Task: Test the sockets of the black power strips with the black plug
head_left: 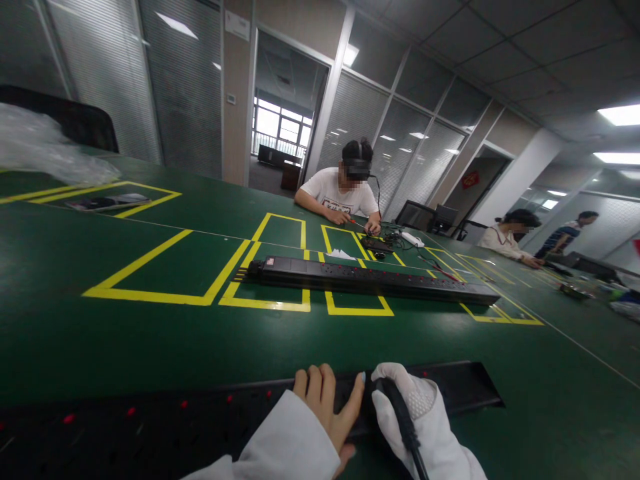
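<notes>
A long black power strip point(220, 417) with a row of red dots lies across the near side of the green table. My bare left hand point(323, 417), in a white sleeve, spans it, with the fingertips at the far edge and the thumb at the near side. Close beside it on the right, my white-gloved right hand point(417, 413) is closed around the thick end of a black cord point(400, 407). The tip of that end is hidden by the glove, so I cannot tell whether it is a plug or a tool.
A second black power strip point(370, 277) lies farther off, across yellow tape outlines point(160, 293) on the green table point(200, 347). Clear plastic wrap point(45, 150) and a phone-like flat object point(107, 202) are at the left. Across the table a person point(345, 190) works with cables.
</notes>
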`<action>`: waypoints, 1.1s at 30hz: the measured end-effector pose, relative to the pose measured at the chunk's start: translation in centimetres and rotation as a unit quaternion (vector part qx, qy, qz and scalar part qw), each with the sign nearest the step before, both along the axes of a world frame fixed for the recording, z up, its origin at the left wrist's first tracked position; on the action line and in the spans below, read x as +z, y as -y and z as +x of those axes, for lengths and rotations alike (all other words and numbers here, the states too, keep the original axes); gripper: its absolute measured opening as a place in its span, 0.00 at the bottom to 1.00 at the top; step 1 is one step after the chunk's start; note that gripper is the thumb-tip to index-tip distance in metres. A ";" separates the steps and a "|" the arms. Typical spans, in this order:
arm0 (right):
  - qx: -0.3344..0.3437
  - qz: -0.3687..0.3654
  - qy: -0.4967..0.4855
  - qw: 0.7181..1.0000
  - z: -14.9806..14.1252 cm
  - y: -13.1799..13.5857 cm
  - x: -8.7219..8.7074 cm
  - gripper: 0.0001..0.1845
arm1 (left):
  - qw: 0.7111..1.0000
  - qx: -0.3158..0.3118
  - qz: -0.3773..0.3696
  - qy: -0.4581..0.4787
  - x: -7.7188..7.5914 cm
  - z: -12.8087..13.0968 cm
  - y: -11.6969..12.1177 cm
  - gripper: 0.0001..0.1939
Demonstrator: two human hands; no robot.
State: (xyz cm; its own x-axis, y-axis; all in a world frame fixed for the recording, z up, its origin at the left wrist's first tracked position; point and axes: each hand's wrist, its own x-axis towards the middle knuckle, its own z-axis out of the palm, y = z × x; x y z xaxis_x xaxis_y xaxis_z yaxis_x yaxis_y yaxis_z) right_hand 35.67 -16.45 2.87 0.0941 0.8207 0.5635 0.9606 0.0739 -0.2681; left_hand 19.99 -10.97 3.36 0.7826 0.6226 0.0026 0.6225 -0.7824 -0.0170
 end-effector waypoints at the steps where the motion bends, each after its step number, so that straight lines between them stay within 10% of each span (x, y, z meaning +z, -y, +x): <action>1: 0.002 0.000 0.001 1.000 0.0 0.0 0.1 0.07 | 1.000 -0.002 0.002 0.000 -0.1 0.0 0.0 0.45; 25: -0.010 -0.021 -0.015 1.000 -0.3 0.1 0.5 0.08 | 1.000 -0.019 -0.018 0.000 -0.6 -0.1 -0.4 0.44; 33: -0.031 0.044 -0.181 0.982 0.9 0.8 2.3 0.12 | 1.000 -0.022 0.007 0.015 -1.6 -0.2 -0.5 0.44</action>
State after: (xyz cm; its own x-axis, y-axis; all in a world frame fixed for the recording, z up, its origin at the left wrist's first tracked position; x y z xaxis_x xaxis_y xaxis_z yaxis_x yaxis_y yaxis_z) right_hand 36.53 -17.25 5.12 0.3493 0.7573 0.5519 0.8066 0.0567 -0.5884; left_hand 19.83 -10.49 1.77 0.8091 0.5866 0.0343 0.5872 -0.8094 -0.0101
